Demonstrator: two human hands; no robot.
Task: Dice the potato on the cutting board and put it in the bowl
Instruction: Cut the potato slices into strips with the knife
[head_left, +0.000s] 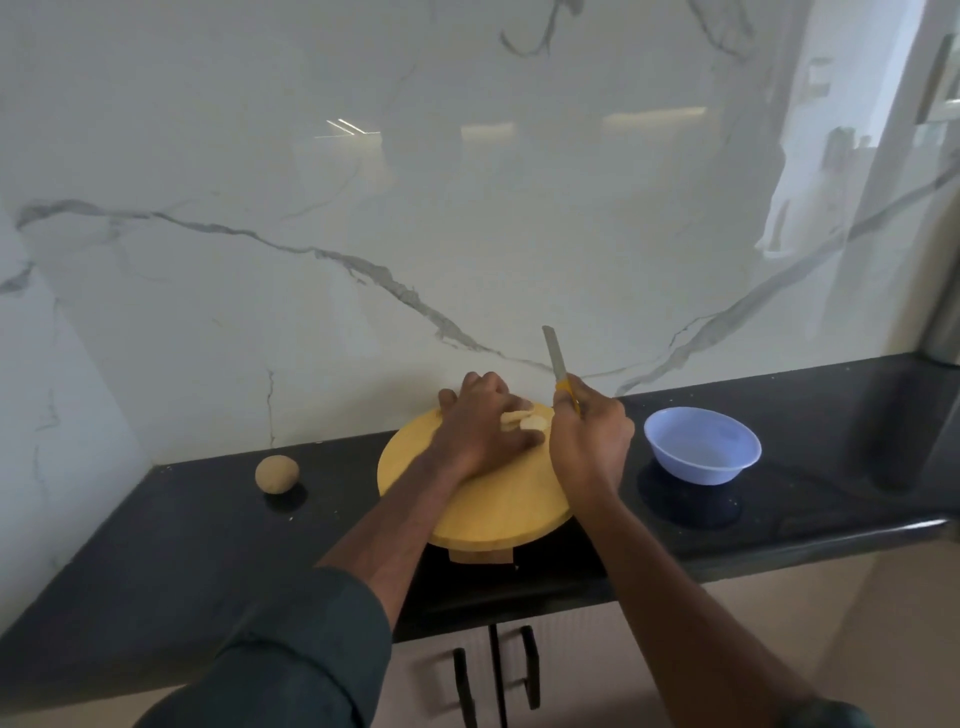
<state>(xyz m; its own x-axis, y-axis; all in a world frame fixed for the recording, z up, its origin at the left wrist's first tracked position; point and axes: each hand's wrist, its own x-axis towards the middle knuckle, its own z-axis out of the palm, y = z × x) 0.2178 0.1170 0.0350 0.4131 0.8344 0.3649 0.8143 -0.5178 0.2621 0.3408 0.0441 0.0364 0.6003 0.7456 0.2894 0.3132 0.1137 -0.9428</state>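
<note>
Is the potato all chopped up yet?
Not yet. Some pale potato pieces lie on the cutting board, under the left hand. The right hand grips the knife, blade raised. The bowl looks empty, and a whole potato waits untouched.

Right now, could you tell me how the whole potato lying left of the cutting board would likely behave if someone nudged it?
The whole potato looks rounded and lies loose on the smooth black counter, so it would probably roll or wobble. It seems solid, likely firm and fairly heavy for its size. Its matte, unpeeled skin should give a decent grip.
</note>
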